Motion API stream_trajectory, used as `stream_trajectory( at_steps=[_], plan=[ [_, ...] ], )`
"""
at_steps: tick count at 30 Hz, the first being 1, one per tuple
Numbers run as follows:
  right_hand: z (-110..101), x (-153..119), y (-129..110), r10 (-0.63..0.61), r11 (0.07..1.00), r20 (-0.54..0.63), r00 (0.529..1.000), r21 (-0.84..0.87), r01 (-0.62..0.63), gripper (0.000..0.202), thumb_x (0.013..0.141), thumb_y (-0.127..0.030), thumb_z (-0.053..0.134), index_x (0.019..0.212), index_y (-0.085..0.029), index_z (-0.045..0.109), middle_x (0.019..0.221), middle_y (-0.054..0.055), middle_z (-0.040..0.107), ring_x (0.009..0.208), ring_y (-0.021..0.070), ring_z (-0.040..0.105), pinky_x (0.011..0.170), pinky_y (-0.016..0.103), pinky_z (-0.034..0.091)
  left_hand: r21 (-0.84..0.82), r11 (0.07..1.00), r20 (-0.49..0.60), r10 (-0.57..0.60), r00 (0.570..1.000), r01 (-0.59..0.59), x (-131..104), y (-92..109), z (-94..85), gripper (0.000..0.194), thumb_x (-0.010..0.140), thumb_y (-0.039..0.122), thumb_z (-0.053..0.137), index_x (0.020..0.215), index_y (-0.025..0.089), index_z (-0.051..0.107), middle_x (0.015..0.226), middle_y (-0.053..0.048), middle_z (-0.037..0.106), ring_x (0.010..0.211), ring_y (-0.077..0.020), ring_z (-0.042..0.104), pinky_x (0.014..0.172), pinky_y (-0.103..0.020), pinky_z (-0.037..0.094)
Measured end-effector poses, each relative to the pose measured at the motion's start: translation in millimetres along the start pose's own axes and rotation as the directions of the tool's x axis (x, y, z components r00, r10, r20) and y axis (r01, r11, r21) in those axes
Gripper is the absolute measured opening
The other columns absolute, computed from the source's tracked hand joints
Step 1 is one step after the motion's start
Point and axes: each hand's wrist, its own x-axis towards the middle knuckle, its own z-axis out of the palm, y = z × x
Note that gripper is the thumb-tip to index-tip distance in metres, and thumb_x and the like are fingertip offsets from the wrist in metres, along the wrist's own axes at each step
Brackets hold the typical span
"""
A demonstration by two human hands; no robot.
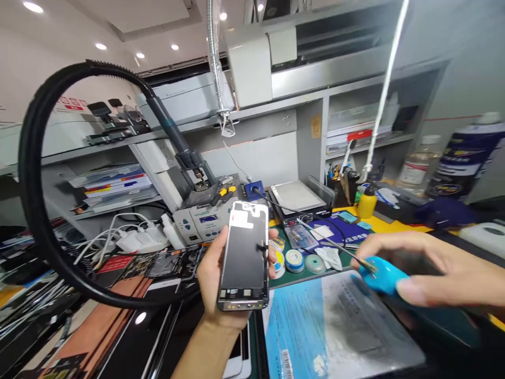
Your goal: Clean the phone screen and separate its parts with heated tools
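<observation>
A phone screen assembly (245, 258), its dark back side facing me, rests in my left hand (215, 273). The fingers wrap around both of its long edges, and white and silver parts show at its top. To the right, my right hand (426, 268) grips a bright blue object (382, 275) between thumb and fingers. A thin metal rod or cable reaches that object from the upper left; how they join is too blurred to tell. Below the right hand lies a blue and grey plastic-wrapped packet (335, 326).
A black hose (29, 168) loops across the left side above phone parts and a copper-coloured strip (98, 321). Behind the phone stands a soldering or hot-air station (205, 220). Small round tins (294, 260), a yellow bottle (366, 202) and large bottles (460, 158) stand further right.
</observation>
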Motion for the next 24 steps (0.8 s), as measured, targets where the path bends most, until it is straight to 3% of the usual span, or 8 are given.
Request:
stream_trajectory(
  at_steps=[3,7,10,13,18,24],
  plan=[
    [-12,16,-16,-0.022,0.998,-0.175,0.984,0.049,0.031,0.04,0.075,-0.051,0.082,0.103,-0.024,0.072,0.08,0.006,0.074,0.062,0.0215,0.07,0.057,0.033,0.056,0.033,0.999,-0.105,0.042,0.994,-0.039,3,0,-0.6,0.048,0.095,0.043,0.046,0.126,0.01,0.063,0.109,-0.021,0.072,0.074,-0.0269,0.07,0.058,-0.037,0.058],
    [-14,31,-4,-0.125,0.992,-0.378,0.917,-0.042,0.118,0.042,0.077,-0.046,0.082,0.107,-0.022,0.064,0.095,0.005,0.073,0.083,0.0221,0.07,0.077,0.035,0.056,0.059,0.995,-0.174,0.086,0.981,-0.077,6,2,-3.9,0.048,0.093,0.04,0.051,0.13,0.012,0.062,0.113,-0.022,0.071,0.077,-0.0285,0.071,0.06,-0.041,0.061],
    [-13,41,12,-0.196,0.98,-0.459,0.867,-0.13,0.153,0.04,0.076,-0.04,0.085,0.103,-0.02,0.064,0.095,0.004,0.071,0.088,0.0217,0.067,0.082,0.038,0.055,0.063,0.993,-0.172,0.111,0.979,-0.102,7,4,-8.4,0.046,0.093,0.039,0.051,0.129,0.012,0.063,0.114,-0.022,0.071,0.077,-0.028,0.072,0.06,-0.043,0.061],
    [-15,49,25,-0.233,0.969,-0.51,0.828,-0.19,0.155,0.023,0.089,-0.03,0.075,0.103,-0.016,0.065,0.094,0.001,0.069,0.085,0.019,0.067,0.08,0.039,0.056,0.066,0.991,-0.159,0.125,0.979,-0.115,9,4,-12.2,0.046,0.092,0.036,0.051,0.129,0.012,0.062,0.111,-0.022,0.072,0.074,-0.0279,0.072,0.058,-0.043,0.061],
    [-30,50,26,-0.253,0.967,-0.619,0.744,-0.164,0.192,0.026,0.097,-0.032,0.066,0.119,-0.017,0.064,0.117,0.007,0.067,0.098,0.0219,0.067,0.085,0.042,0.058,0.067,0.989,-0.143,0.138,0.98,-0.129,9,2,-10.8,0.044,0.093,0.033,0.051,0.13,0.012,0.062,0.103,-0.02,0.074,0.077,-0.0283,0.073,0.058,-0.041,0.062],
    [-45,34,13,-0.099,0.991,-0.563,0.82,0.014,0.13,0.033,0.099,-0.039,0.061,0.125,-0.017,0.061,0.118,0.008,0.067,0.094,0.021,0.069,0.079,0.04,0.06,0.051,0.993,-0.127,0.114,0.985,-0.108,1,2,-2.1,0.044,0.093,0.033,0.051,0.129,0.009,0.061,0.096,-0.018,0.075,0.074,-0.027,0.073,0.056,-0.038,0.062]
  ],
)
